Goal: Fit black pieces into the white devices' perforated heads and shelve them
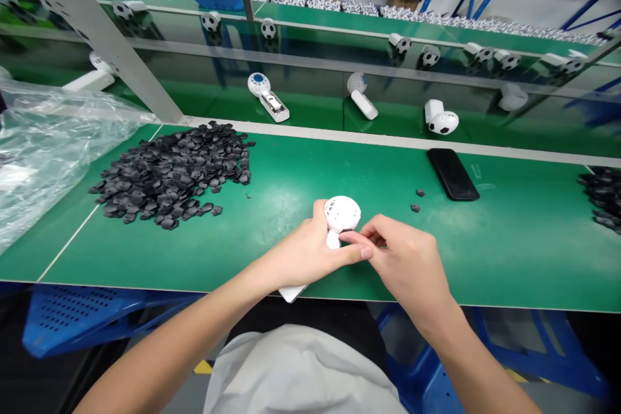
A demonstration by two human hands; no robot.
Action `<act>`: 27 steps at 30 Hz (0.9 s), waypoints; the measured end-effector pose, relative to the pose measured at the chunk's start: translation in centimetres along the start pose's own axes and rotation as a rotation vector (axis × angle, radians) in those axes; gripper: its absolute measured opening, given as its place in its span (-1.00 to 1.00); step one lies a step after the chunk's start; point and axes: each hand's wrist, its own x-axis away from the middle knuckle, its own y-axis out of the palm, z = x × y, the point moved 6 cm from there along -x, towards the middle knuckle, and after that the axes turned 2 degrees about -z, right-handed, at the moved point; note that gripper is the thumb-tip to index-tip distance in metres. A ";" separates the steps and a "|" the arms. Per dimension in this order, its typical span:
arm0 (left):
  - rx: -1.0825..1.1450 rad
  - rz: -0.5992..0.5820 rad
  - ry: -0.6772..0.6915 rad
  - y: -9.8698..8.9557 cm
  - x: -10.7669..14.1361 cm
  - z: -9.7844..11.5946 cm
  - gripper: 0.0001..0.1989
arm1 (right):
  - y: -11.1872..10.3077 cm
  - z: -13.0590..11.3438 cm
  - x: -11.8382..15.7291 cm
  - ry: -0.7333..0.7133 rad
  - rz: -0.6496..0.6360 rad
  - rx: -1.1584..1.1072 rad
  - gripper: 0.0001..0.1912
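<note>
A white plastic device with a round, ball-like head [342,213] is gripped in my left hand [310,249]. Its flat handle [292,293] pokes out below that hand, over the table's front edge. Small slots and holes show on the head. My right hand [405,259] is closed in a pinch against the lower right of the head, its fingertips meeting my left thumb. A small black piece [347,231] shows as a dark sliver at those fingertips; most of it is hidden. Two loose black pieces [420,193] lie to the right of my hands.
A heap of black pentagon-like pieces [179,171] covers the table's left; another heap [604,197] sits at the right edge. A black phone [453,174] lies at right. Beyond the metal rail [339,135], white devices [268,97] rest on a green belt. Clear plastic [58,142] lies far left.
</note>
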 end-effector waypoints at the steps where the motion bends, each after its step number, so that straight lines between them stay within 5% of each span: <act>1: 0.002 -0.003 0.006 0.0 0.0 0.0 -0.14 | -0.1 0.1 -0.2 0.002 0.031 0.020 -0.72; 4: 0.004 -0.008 0.028 0.0 0.0 0.0 -0.19 | -0.1 0.0 -0.6 -0.024 0.093 0.018 -0.76; 9: -0.053 -0.023 0.039 -0.1 0.3 0.2 -0.28 | 0.7 0.4 -0.3 -0.098 0.006 -0.148 -0.43; 19: -0.130 -0.009 0.079 0.8 -0.3 -0.3 -0.21 | 0.6 2.4 0.1 -0.001 -0.006 -0.406 -0.54; 22: -0.038 -0.051 0.071 0.9 -0.3 -0.7 -0.23 | -0.6 5.9 -0.3 0.100 -0.037 -0.406 -0.64; 25: 0.075 -0.048 0.089 0.4 -0.3 -1.1 -0.29 | -3.2 11.4 -0.2 0.286 0.161 -0.041 -0.66; 27: 0.139 -0.055 0.097 0.2 -0.4 -1.5 -0.35 | -3.4 14.3 -0.3 0.364 0.095 0.120 -0.58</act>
